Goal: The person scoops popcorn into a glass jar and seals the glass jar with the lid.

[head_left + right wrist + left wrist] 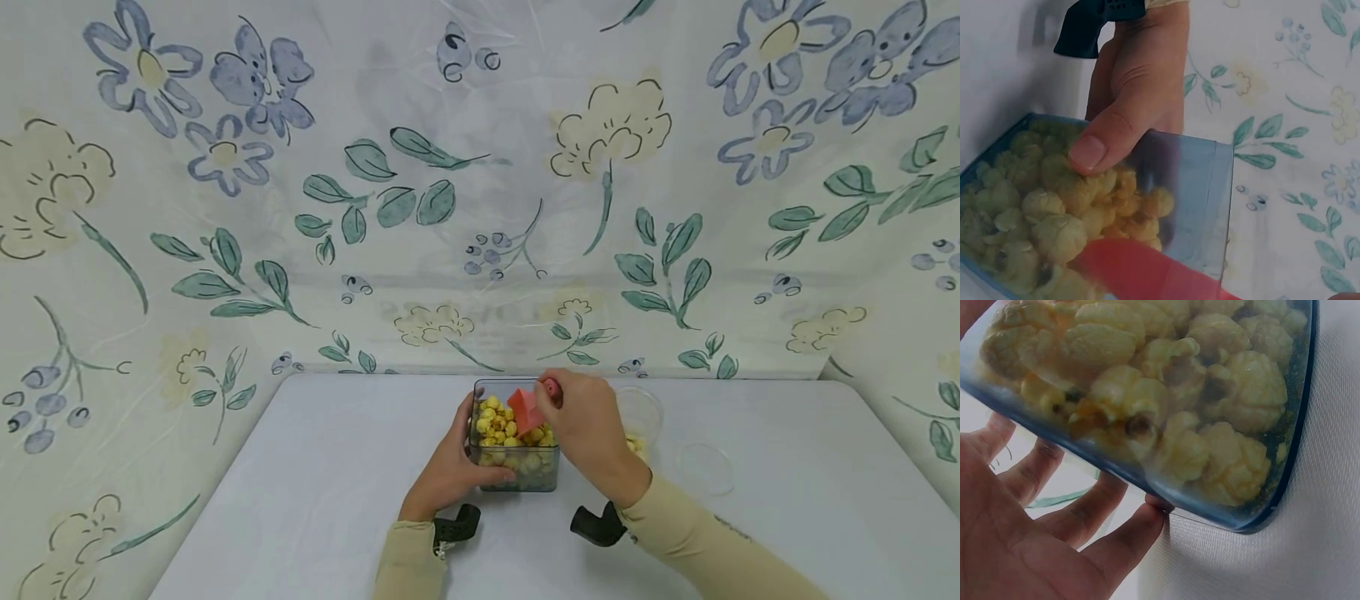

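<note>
Beige sleeves (pixel 411 562) are seen here, a dark marking (pixel 732 529) borne by the right one (too small to be read), and black brackets (pixel 597 527) worn at both wrists (pixel 422 502).

The left hand (pixel 1132 100) grips a clear container (pixel 1204 172) from 12 o'clock. Inside, a red scoop (pixel 1141 269) meets popcorn (pixel 1044 206) near 6 o'clock.

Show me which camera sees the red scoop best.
The head view: it shows the red scoop among the popcorn, held in the right hand. The right wrist view catches only part, cut off at the bottom edge; the left wrist view shows none clearly.
</note>
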Demonstrator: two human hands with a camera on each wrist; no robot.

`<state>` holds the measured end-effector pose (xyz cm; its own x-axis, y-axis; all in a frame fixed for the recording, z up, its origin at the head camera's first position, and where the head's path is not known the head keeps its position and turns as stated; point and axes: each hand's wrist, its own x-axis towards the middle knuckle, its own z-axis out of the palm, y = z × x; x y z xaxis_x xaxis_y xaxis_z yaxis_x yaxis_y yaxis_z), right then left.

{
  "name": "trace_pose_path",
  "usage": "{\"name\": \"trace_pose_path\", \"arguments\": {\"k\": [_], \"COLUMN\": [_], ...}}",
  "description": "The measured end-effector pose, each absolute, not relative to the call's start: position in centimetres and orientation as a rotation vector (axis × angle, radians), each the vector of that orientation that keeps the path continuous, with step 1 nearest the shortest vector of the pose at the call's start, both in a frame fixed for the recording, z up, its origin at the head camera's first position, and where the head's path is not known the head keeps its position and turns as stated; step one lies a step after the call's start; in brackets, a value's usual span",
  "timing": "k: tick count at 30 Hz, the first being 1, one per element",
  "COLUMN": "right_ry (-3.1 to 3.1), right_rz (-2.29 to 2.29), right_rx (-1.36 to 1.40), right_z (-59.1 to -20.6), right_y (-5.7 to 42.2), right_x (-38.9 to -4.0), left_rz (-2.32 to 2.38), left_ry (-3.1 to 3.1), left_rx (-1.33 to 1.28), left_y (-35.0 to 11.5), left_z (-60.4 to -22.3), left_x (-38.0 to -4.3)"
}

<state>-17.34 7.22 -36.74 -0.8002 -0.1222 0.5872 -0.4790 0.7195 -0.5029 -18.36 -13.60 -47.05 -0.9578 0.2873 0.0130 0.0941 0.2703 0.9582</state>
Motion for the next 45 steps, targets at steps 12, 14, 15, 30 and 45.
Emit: {"name": "trace_pose_path", "arguments": {"k": [12, 14, 15, 30, 45], "right_ry": [-2.432, -2.433, -2.438, -2.471, -2.354], "right_rz": [0.888, 0.956, 0.995, 1.518, 1.559], "right_rx": [0.510, 0.488, 0.468, 0.106, 0.068], "right_z": [-36.7, -36.7, -36.8, -38.5, -39.8], "right_y": [6.5, 6.9, 7.2, 8.7, 8.5], "right_x": [-17.7, -17.9, -18.0, -18.7, -18.1], "left_rz": [1.772, 1.769, 1.769, 1.738, 1.771], "left_ry": [2.354, 2.360, 2.363, 2.395, 2.350], "left_rx": [0.346, 0.347, 0.350, 0.358, 0.338], "left_y": [-13.5, -13.4, -13.4, -13.5, -13.6], "left_z": [-47.2, -47.0, -46.9, -47.0, -47.0], "left_x": [-18.5, -18.5, -18.5, -18.5, -18.3]}}
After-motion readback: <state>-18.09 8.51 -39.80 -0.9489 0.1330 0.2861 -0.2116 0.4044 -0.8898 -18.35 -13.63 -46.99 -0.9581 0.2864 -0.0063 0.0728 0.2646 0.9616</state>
